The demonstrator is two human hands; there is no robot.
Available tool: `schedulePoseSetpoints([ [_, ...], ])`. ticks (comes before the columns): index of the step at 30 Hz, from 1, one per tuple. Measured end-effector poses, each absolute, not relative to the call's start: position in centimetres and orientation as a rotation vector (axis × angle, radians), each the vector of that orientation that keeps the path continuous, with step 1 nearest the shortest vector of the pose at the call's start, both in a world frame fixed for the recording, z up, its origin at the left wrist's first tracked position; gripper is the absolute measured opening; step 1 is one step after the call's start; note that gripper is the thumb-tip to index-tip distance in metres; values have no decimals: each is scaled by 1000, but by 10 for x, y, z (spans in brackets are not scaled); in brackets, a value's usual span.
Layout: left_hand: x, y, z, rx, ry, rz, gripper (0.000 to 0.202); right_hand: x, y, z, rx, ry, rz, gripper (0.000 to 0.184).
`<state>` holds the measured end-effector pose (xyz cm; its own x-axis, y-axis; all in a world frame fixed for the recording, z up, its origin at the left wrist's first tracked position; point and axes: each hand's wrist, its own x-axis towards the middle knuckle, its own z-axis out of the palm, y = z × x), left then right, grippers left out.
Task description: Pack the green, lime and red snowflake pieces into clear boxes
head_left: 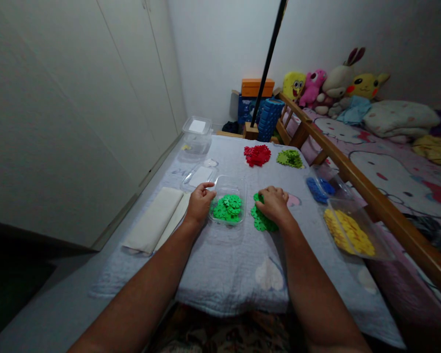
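Observation:
A clear plastic container [243, 196] stands in the middle of the table, partly filled with green flower-shaped plastic pieces [228, 208]. My left hand [201, 202] is closed at the container's left side, thumb and fingers on its rim. Just right of the container, a loose pile of the same green pieces [260, 221] lies on the cloth. Over that pile, my right hand [275, 202] has its fingers curled down onto the pieces; its palm and some of the pile are hidden.
Red pieces [257, 155] and light-green pieces [289, 158] lie in piles farther back. Containers with blue pieces [319, 189] and yellow pieces [347, 231] stand at the right. On the left are a folded cloth [154, 218], a clear lid [200, 175] and stacked containers [197, 128]. A wooden bed rail [349, 162] borders the right side.

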<state>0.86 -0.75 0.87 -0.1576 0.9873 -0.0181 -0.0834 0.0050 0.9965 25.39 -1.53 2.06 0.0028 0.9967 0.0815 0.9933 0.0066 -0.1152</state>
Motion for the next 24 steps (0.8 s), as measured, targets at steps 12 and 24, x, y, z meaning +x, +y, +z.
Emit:
schedulePoseSetpoints([
  [12,10,-9,11,1038,1264,1363,41,257,-14,18,-2046,-2099,-13,12],
  [24,9,-8,12,1061,1270,1355,40,258,-22,27,-1901,-2315,209,20],
])
